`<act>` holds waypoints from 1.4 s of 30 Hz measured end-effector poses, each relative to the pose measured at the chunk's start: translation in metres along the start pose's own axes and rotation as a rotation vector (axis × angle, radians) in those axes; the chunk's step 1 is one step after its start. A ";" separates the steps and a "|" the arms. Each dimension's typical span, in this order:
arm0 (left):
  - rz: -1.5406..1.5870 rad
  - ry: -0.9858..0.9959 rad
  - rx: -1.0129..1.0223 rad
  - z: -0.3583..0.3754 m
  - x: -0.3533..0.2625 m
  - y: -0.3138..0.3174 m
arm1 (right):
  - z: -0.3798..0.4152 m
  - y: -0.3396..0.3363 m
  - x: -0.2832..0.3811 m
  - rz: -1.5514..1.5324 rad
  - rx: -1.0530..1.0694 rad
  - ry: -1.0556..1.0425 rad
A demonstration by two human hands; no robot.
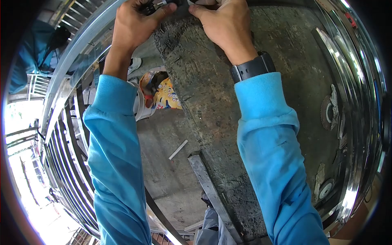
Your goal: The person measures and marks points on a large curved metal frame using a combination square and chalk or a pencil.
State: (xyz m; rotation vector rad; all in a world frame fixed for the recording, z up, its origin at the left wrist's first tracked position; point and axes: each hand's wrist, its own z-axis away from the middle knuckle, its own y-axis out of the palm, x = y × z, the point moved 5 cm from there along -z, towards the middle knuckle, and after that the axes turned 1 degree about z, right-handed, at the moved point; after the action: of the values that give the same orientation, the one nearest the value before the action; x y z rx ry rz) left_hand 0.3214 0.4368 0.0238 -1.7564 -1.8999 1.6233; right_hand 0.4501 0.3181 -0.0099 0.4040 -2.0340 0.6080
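Right, both hands up at the far edge of the rough, scarred bench (212,106): left hand (132,22) clenched around a small dark tool (149,8), right hand (222,22) pinching a thin pale piece (192,2) beside it.

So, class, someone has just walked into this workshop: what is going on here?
A person in blue sleeves reaches both hands to the far edge of a worn, dark workbench. The left hand grips a small dark object, only partly visible at the frame's top; the right hand, with a black watch on its wrist, pinches something beside it. Grinding discs lie on the bench's right side, near shiny metal tubes.
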 end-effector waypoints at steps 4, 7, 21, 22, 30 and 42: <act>-0.106 -0.031 0.008 0.000 -0.001 -0.001 | 0.004 0.002 0.002 0.226 0.040 -0.001; 0.022 0.024 -0.056 0.001 -0.002 -0.002 | 0.002 0.001 0.004 0.180 0.006 -0.024; 0.058 0.062 0.072 -0.003 0.020 0.003 | -0.003 -0.019 0.002 0.393 -0.073 0.025; 0.058 0.063 0.077 -0.004 0.023 0.002 | -0.008 -0.024 -0.004 0.289 -0.117 0.048; 0.147 0.184 0.058 -0.005 0.027 0.002 | -0.022 -0.032 -0.039 -0.163 -0.187 0.104; -0.018 0.135 0.010 -0.009 0.002 0.018 | -0.013 -0.034 -0.020 0.059 -0.132 0.244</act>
State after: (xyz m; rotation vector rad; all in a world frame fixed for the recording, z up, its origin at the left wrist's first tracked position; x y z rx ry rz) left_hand 0.3387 0.4396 0.0139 -1.7905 -1.8390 1.4646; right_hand 0.4870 0.2982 -0.0130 0.1821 -1.8442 0.5284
